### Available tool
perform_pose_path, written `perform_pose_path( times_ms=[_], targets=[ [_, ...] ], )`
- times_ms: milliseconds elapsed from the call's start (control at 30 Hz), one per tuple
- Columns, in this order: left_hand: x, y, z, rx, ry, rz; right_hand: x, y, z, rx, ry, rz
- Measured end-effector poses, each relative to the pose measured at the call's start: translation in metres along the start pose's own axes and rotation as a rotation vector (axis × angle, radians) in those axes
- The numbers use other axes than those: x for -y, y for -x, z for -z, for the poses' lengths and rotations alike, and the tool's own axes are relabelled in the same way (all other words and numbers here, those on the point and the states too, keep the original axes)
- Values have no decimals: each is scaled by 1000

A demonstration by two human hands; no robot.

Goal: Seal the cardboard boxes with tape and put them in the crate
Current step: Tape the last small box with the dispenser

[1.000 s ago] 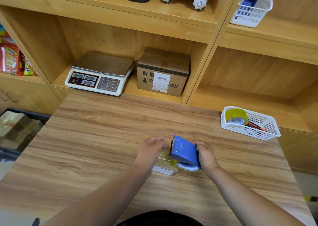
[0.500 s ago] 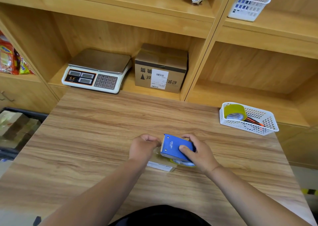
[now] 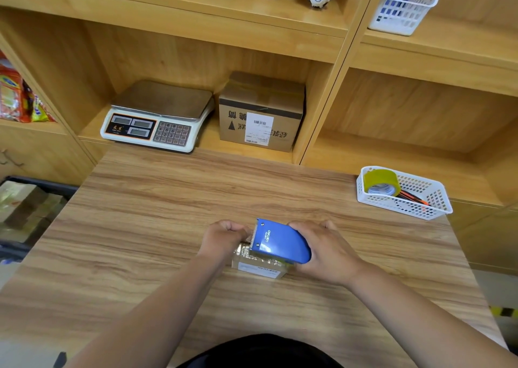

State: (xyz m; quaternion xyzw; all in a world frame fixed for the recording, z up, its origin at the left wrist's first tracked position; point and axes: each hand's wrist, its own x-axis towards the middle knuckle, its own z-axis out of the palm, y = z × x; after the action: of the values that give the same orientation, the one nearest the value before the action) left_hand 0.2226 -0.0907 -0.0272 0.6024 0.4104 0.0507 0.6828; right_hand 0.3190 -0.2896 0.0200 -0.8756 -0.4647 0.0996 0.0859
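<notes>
Shop packing counter: weighing scale (image 3: 157, 120), snack packets (image 3: 16, 98).

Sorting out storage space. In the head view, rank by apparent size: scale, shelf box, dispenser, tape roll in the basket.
1-2. scale and shelf box: look about alike, so no ranking between them.
3. dispenser, though it is nearer the camera, which enlarges it.
4. tape roll, smallest.

Soft, even light fills the scene, probably from overhead. The pale wood-grain surface (image 3: 140, 227) carries only faint shadows. Wide-angle distortion bows the light wooden shelves (image 3: 196, 28) near the edges. The black plastic crate (image 3: 50, 184) at left looks soft; tape on the small cardboard box (image 3: 260, 266) glints.
</notes>
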Motion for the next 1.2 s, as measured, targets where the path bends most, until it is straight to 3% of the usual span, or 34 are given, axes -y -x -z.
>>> perform_pose_path(
  times_ms=[300, 1200],
  targets=[
    [8, -22, 55, -41, -29, 71, -19, 12, 6, 67, 84, -42],
    [30, -48, 45, -145, -79, 88, -5, -11, -12, 126, 315, -86]
  ],
)
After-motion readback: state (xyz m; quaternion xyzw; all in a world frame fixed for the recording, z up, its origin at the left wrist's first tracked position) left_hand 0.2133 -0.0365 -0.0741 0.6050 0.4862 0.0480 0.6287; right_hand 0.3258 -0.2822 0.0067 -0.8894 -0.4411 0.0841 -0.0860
